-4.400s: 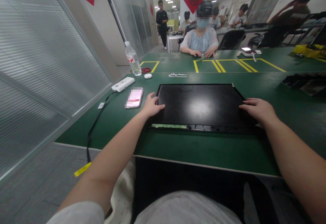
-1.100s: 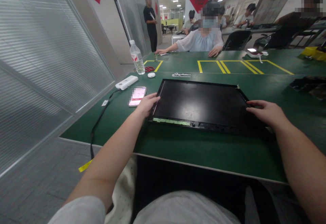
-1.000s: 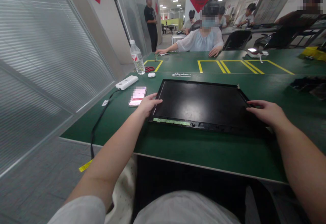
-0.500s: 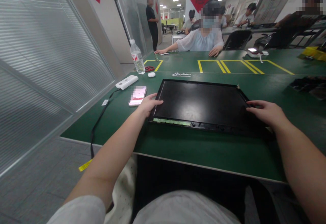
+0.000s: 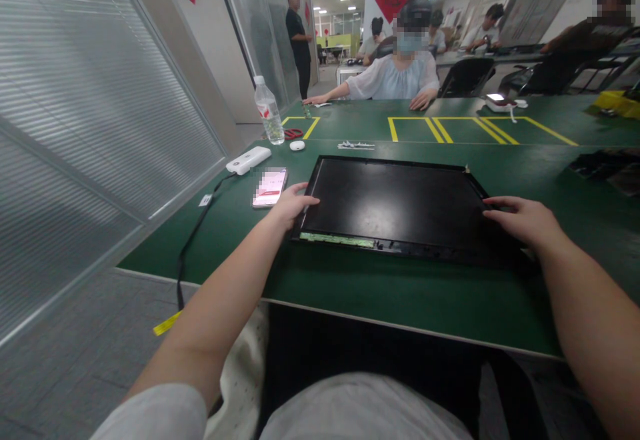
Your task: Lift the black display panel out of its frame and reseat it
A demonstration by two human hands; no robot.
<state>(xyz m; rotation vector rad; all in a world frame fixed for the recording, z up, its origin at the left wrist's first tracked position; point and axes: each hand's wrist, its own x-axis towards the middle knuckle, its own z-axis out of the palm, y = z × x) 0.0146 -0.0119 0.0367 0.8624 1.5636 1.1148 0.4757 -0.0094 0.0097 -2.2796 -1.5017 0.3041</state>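
Observation:
A large black flat panel lies on the green table, with a thin green circuit strip along its near edge. My left hand grips the panel's left edge near the front corner, thumb on top and fingers curled along the side. My right hand lies flat on the panel's right edge, fingers stretched out and pointing left.
Left of the panel lie a phone, a white power bank with a black cable, a water bottle, red scissors and a small white part. A masked co-worker sits opposite; others work behind.
Over the last second nothing has visibly changed. Since the oldest frame, both my hands have shifted out to the panel's side edges and the co-worker has stretched an arm out across the table.

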